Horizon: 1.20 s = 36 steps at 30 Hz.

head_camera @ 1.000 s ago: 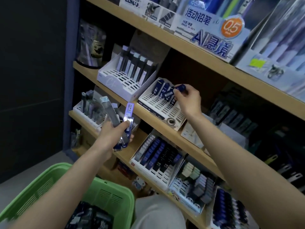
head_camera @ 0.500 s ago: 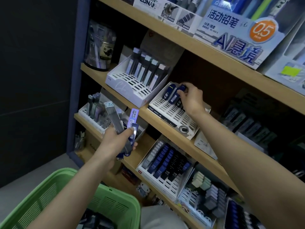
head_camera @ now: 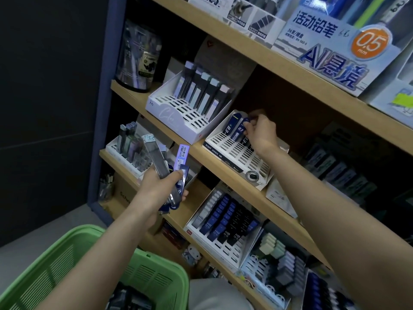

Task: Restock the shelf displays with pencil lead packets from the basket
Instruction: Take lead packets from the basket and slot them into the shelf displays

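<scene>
Several packets [head_camera: 161, 164] sit clamped in the left hand [head_camera: 154, 192]; the right hand [head_camera: 262, 133] pinches a blue packet [head_camera: 239, 132] in the slotted tray [head_camera: 234, 154].

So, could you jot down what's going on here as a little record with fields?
Place: wooden shop shelf of stationery displays
Left hand: grips a bunch of lead packets
Right hand: pinches the top of a blue packet
Packet's spot: back row of the white slotted tray
Basket: green, lower left, dark items inside
</scene>
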Each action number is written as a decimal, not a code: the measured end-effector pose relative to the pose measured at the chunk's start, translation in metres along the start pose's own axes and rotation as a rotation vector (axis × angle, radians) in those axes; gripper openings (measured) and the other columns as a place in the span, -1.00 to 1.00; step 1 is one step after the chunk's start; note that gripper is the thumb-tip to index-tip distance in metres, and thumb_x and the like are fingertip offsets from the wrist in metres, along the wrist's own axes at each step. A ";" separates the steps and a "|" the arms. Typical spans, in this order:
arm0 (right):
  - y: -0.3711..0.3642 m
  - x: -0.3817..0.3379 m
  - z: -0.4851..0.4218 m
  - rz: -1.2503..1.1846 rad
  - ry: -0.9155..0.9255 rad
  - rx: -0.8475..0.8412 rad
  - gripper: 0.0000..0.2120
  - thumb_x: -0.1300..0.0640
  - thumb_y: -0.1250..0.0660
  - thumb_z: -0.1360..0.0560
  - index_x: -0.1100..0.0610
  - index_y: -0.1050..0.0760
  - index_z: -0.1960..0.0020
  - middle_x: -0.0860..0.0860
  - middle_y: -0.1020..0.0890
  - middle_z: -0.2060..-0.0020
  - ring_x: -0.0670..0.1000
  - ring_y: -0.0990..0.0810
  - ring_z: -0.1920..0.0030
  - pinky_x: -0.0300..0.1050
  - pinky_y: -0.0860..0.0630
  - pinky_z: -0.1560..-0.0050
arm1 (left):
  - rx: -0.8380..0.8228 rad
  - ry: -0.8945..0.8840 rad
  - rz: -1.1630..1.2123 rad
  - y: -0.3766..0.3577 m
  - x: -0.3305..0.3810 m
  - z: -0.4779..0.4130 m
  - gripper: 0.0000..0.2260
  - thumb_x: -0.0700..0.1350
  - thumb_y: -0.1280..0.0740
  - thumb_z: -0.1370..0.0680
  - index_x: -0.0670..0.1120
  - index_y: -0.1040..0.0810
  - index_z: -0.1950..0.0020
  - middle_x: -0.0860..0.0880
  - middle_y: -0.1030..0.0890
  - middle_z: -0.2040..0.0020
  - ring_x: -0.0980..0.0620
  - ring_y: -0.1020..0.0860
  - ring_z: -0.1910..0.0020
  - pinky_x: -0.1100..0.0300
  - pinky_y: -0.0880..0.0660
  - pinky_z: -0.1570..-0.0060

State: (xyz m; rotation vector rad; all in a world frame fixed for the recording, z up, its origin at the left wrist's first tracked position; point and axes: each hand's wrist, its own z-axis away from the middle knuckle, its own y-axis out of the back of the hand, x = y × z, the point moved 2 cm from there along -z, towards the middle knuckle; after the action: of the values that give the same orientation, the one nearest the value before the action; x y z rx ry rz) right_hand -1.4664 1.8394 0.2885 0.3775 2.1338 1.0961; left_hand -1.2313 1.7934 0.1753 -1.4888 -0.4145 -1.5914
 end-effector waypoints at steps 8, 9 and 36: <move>-0.002 -0.004 0.007 0.036 0.034 -0.026 -0.77 0.15 -0.20 -0.61 0.09 -0.38 -0.26 0.08 -0.55 -0.10 0.00 -0.56 -0.04 -0.04 -0.57 -0.04 | -0.011 0.017 0.014 -0.001 -0.002 0.000 -0.83 -0.14 -0.29 -0.59 -0.18 -0.49 -0.14 -0.15 -0.62 0.35 0.04 -0.57 0.52 0.24 -0.46 0.54; -0.002 -0.005 0.010 0.061 0.040 -0.019 -0.76 0.15 -0.19 -0.61 0.10 -0.37 -0.28 0.09 -0.52 -0.12 0.02 -0.55 -0.05 -0.01 -0.57 -0.06 | -0.014 0.026 0.018 -0.002 -0.002 0.000 -0.81 -0.15 -0.29 -0.59 -0.19 -0.49 -0.16 -0.17 -0.61 0.32 0.05 -0.57 0.53 0.27 -0.44 0.59; -0.045 -0.058 0.152 -0.703 -0.116 -0.345 -0.94 0.13 -0.18 -0.62 0.06 -0.39 -0.07 0.02 -0.64 0.10 -0.11 -0.65 0.18 -0.19 -0.60 0.03 | 0.169 -0.003 0.153 0.003 -0.003 0.006 -0.90 -0.06 -0.36 -0.54 -0.05 -0.58 -0.01 -0.05 -0.63 0.20 -0.01 -0.57 0.25 0.19 -0.44 0.37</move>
State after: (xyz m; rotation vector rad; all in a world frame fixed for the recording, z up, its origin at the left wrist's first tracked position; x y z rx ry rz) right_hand -1.3166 1.8719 0.2181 -0.4341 1.7102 0.9534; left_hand -1.2252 1.7977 0.1725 -1.3608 -0.4158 -1.3989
